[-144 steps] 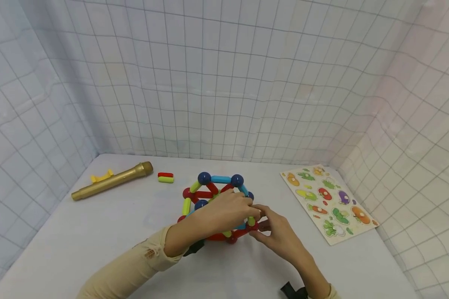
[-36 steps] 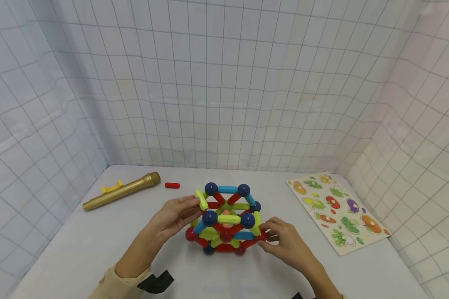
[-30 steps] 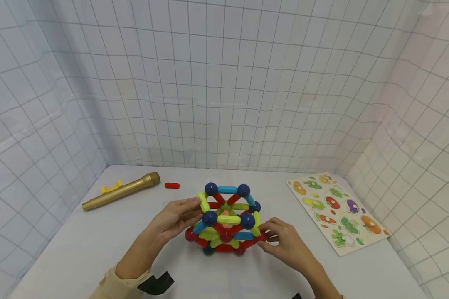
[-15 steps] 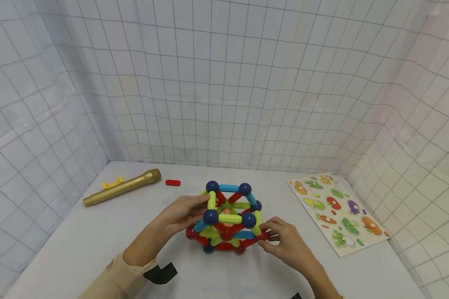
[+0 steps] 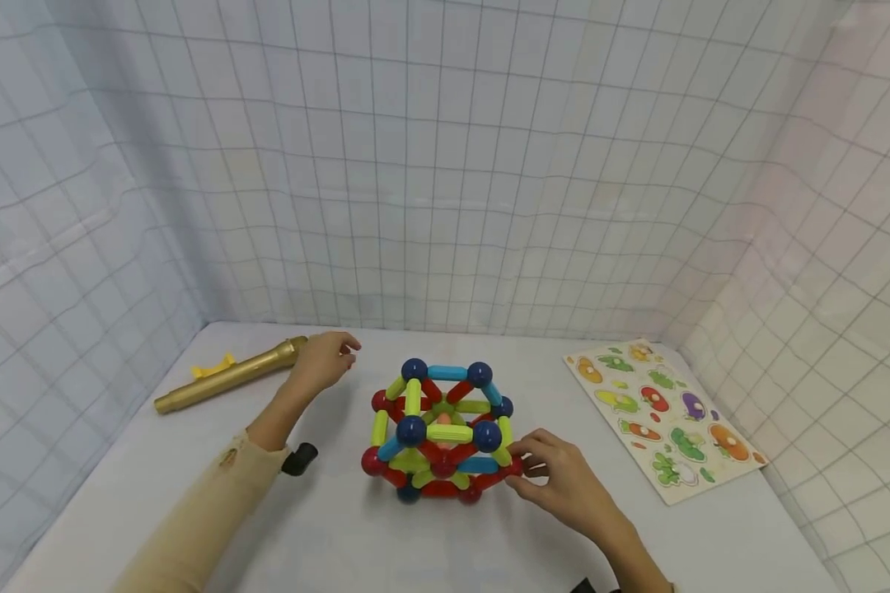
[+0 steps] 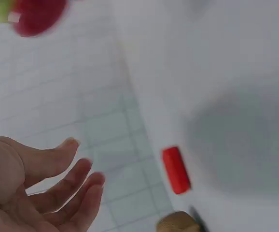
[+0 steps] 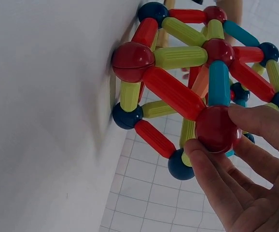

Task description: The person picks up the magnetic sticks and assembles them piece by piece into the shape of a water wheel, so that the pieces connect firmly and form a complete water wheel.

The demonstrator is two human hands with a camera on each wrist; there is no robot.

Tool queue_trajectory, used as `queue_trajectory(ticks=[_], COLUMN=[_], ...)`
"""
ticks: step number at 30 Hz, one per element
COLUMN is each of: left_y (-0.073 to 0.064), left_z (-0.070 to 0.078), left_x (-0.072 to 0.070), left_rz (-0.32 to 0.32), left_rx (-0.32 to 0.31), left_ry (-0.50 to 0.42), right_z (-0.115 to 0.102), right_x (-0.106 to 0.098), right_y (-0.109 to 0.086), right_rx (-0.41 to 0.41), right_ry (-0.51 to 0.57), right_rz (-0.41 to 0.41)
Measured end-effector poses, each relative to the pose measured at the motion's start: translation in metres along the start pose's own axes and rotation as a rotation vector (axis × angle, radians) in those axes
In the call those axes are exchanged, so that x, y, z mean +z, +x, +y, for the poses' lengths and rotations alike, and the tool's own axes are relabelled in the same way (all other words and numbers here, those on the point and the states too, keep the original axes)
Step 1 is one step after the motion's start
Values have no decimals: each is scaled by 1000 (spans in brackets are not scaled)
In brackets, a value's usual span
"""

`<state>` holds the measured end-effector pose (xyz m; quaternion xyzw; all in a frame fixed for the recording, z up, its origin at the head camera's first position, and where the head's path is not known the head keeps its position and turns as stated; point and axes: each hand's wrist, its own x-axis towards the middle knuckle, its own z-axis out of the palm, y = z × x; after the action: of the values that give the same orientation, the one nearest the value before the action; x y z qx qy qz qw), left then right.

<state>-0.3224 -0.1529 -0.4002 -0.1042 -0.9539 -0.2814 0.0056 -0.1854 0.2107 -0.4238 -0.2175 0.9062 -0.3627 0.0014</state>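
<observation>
A frame of magnetic rods and balls stands on the white table, its balls dark blue and red, its rods lime, red and light blue. My right hand pinches a red ball at the frame's right side between thumb and fingers. Away from the frame, at the back left, my left hand reaches over the table with loosely bent fingers and nothing in them. A loose red rod lies near it in the left wrist view; in the head view the hand hides this rod.
A gold toy microphone lies at the left, partly behind the left hand, with a yellow plastic piece beside it. At the right lies a vegetable puzzle board. White gridded cloth encloses the table's back and sides.
The left hand brought a lime rod onto the frame's upper left, between two blue balls, let go and moved back-left. The right hand stays at the red ball.
</observation>
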Motion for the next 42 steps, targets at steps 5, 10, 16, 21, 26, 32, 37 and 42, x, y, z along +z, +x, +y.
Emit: queue_trajectory(ticks=[5,10,16,21,26,32,37,42], left_y=[24,30,30,34,27,-1,-29,-40], left_z=[-31,-54,-62,-54,-34,25,92,139], left_x=[15,27,31,28,17,-23,-36,-16], left_rz=[-14,-32,-13,-104,-73,-31,-148,-315], left_rx=[69,65,28,-77,-109,-31,111,163], left_ry=[458,541,510,277,-3,-539,-681,-606], right_z=[-1,-3,-4,-3,-1,-2,-3,-4], right_x=[0,1,1,-5,-7,-2,1,2], right_y=[2,3,3,3,2,1,0,-1], right_rx=[2,-3,-6,-5,-6,16,11,6], right_ry=[-5,2,-14,-29,-33,-24,-24,-15], right_rz=[-7,-18,-14,2,20,12,16,22])
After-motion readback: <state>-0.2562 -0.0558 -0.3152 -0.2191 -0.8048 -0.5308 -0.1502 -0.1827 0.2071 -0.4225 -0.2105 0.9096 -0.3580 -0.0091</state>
